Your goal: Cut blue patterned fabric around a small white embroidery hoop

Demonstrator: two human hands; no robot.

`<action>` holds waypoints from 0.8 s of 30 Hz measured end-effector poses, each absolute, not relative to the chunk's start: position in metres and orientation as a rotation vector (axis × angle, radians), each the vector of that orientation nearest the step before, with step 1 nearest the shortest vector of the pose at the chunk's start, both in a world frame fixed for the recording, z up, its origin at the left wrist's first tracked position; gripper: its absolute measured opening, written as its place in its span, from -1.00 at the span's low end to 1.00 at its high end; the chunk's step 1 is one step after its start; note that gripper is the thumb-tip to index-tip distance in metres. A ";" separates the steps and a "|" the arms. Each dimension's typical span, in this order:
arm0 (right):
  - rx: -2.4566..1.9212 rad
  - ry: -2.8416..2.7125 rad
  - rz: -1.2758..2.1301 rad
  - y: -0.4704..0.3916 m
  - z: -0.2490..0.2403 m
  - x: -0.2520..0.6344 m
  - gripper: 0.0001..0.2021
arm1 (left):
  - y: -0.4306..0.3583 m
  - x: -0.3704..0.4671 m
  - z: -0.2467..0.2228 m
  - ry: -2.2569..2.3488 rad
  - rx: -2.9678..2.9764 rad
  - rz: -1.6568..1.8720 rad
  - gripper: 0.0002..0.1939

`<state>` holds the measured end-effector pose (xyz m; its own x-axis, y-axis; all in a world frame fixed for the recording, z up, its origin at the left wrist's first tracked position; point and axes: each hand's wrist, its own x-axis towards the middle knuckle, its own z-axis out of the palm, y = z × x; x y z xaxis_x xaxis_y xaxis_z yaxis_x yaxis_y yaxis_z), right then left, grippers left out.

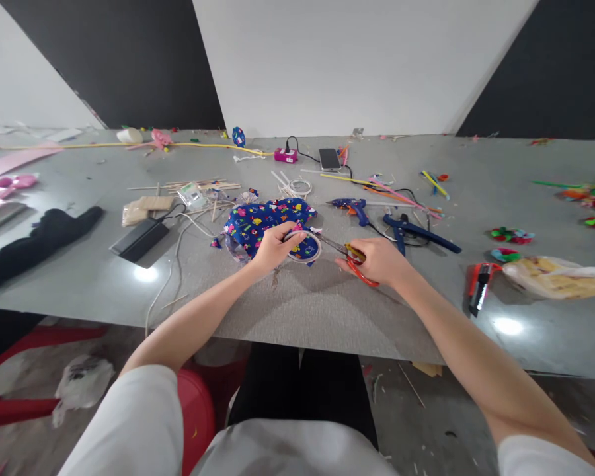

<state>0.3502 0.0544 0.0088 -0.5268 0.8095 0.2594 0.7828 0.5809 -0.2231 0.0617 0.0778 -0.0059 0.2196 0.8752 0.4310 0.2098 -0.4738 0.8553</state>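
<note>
Here at the middle of the surface (297, 311), the left hand (274, 248) has its fingers clamped on a white ring (319, 246), thumb pressed over the near side, with blue patterned cloth showing inside the rim. More of that patterned cloth (265, 221) lies rumpled just behind and to the left. And in from the other side come the scissors (335, 245), their red handles gripped in the right hand (383, 259), fingers wrapped round them, blade tips right up near the ring's edge! Whether the blades are parted, I cannot tell at this size.

It looks like snipping work, and it calls for a steady left grip: pinch the rim firmly, keep the thumb well away from the blade line, and hold the cloth taut so it doesn't fold between the blades. Short bites near the tips should serve best, turning the ring rather than twisting the right wrist. The risk, I'd judge, is nicking the cloth inside the rim or catching the loose bulk behind it. The glue gun (350, 206) and blue-handled pliers (424, 233) lie beyond the scissors, so mind the elbow room there.
</note>
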 end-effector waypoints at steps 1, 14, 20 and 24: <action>-1.290 -2.485 0.115 0.054 0.009 0.350 -0.53 | 0.078 0.062 -0.006 1.007 1.835 1.273 -0.44; -1.263 -2.531 -0.006 0.055 0.009 0.351 -0.49 | 0.076 0.062 -0.005 0.980 1.822 1.248 -0.51; -1.233 -2.544 -0.068 0.054 0.010 0.352 -0.51 | 0.077 0.062 -0.005 1.004 1.782 1.257 -0.49; -1.249 -2.550 -0.107 0.054 0.010 0.352 -0.51 | 0.078 0.061 -0.006 1.030 1.739 1.254 -0.51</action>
<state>0.3520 0.0540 0.0100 -0.5777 0.7601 0.2974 0.7823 0.6196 -0.0638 0.0614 0.0778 -0.0056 0.1979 0.9097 0.3652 0.1811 -0.4001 0.8984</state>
